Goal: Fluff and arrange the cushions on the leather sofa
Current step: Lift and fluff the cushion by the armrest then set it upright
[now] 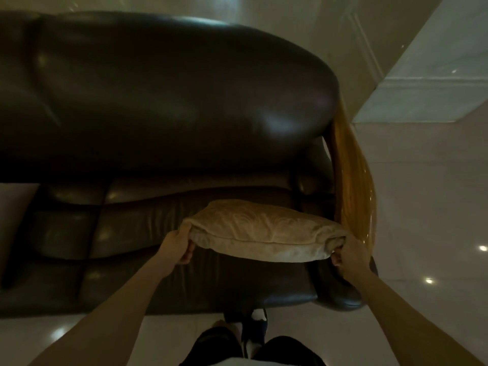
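Note:
A tan velvet cushion (264, 231) with a faint embossed pattern is held flat over the right end of the dark brown leather sofa (158, 101). My left hand (178, 244) grips the cushion's left corner and my right hand (347, 253) grips its right corner, so it hangs a little above the seat. A second pale cushion (13, 215) leans at the far left edge of the seat, mostly cut off by the frame.
A polished wooden armrest trim (353, 186) curves down the sofa's right side, close to my right hand. Glossy white floor tiles (435, 207) spread to the right and in front. My feet (250, 331) stand at the sofa's front edge. A white wall base (422, 88) rises at the back right.

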